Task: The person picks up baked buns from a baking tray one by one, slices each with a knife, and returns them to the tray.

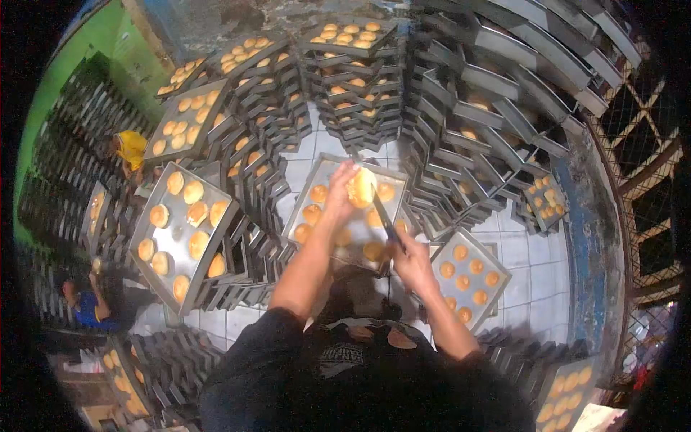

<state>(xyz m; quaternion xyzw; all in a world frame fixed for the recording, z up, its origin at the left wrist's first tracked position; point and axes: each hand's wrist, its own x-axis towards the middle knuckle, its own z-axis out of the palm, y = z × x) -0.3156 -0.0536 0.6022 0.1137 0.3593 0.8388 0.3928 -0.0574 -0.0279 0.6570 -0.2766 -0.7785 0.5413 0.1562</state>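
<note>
My left hand [340,189] is closed around a round golden bun [362,189], held up over a metal tray. In my right hand [412,261] is a knife [386,216] with a dark blade, its tip right at the bun's side. Below both hands lies the tray [327,167] with several more buns [312,213] on it, partly covered by my forearms. At the left stands another tray [169,234] of buns, near my left arm. Down to the right, a lower tray [497,261] carries rows of browned buns.
Tall stacks of metal trays [353,93] with buns rise ahead and on both sides. White floor tiles [529,252] show at the right. Two other people, one in a yellow shirt [132,149] and one in blue [92,309], are at the far left. A metal lattice [651,180] borders the right.
</note>
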